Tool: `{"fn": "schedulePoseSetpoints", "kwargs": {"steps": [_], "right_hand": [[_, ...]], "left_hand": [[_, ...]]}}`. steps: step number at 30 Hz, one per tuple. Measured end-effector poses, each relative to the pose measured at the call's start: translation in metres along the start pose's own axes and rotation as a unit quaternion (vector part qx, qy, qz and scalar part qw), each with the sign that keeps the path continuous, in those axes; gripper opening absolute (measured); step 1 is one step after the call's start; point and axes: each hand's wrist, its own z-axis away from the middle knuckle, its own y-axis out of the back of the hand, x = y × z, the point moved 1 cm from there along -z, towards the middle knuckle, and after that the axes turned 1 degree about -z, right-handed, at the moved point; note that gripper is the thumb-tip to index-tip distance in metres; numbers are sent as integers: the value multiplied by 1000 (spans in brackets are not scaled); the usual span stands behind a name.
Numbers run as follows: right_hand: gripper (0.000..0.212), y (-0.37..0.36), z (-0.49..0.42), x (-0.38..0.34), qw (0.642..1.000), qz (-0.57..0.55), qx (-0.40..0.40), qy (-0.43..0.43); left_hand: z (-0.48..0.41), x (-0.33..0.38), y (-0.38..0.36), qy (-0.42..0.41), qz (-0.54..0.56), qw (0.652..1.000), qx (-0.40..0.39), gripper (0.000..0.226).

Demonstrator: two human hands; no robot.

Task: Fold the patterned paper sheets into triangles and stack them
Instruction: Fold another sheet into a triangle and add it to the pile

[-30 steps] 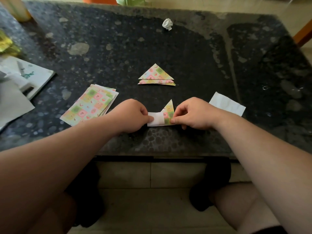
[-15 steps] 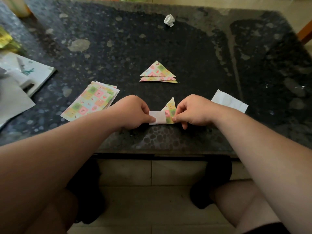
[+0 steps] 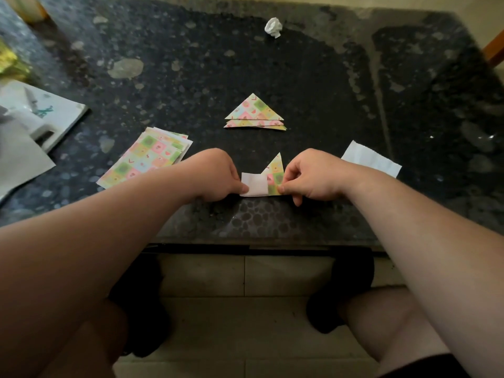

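A half-folded patterned sheet (image 3: 274, 173) lies near the front edge of the dark stone table (image 3: 300, 77). Its white underside is turned up on the left and a patterned corner sticks up on the right. My left hand (image 3: 215, 175) pinches the white flap. My right hand (image 3: 308, 175) pinches the sheet's patterned lower right edge. A stack of folded patterned triangles (image 3: 255, 114) rests further back at the table's middle. A pile of flat patterned sheets (image 3: 147, 156) lies to the left, partly under my left forearm.
A white paper strip (image 3: 371, 159) lies to the right of my right hand. A crumpled white paper ball (image 3: 273, 27) sits at the far edge. White papers and a packet (image 3: 35, 118) occupy the left side. My knees and tiled floor show below the table edge.
Both hands keep their pinch on the sheet in the same spot. The white flap looks slightly squarer and flatter. The view has shifted a little.
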Motion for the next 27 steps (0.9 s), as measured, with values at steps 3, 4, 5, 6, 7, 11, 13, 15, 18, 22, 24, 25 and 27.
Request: {"fn": "schedulePoseSetpoints", "kwargs": {"steps": [3,4,5,6,7,11,13,15,18,22,24,25,27], "right_hand": [[25,1,-3,-1,1000,10,0,-8],[25,0,-4,-1,1000,13,-1,-10],[25,0,-4,-2,1000,16,-3,-12],[26,0,-5,-2,1000,17,-4,-14],[25,0,-5,-3,1000,18,-5,-16],[24,0,-6,-4,1000,18,-7,-22],[23,-1,-6,-5,999,19,-7,-25],[23,-1,-7,-5,999,18,-8,-27],[21,-2,-8,-5,999,13,-10,-30],[21,-2,-8,-6,999,18,-11,-30],[22,-2,-8,-6,999,22,-15,-26],[22,-2,-7,-6,999,26,-16,-23],[23,-2,-7,-7,999,32,-18,-19]], "left_hand": [[0,4,1,-5,-25,1000,-6,27],[0,4,0,-6,-29,1000,-6,28],[0,5,0,-6,-31,999,-5,30],[0,5,0,-6,-34,999,-4,31],[0,4,0,-6,-39,999,-4,33],[-1,2,-2,-6,-30,1000,4,32],[-1,2,-4,-8,-24,1000,8,30],[-1,1,-6,-12,-24,1000,13,28],[-2,-1,-7,-15,-21,999,25,25],[-4,-2,-8,-14,-22,999,28,27],[-4,-1,-8,-11,-16,999,29,25],[-3,0,-8,-10,-15,999,28,25],[-1,2,-7,-13,-30,999,23,25]]}}
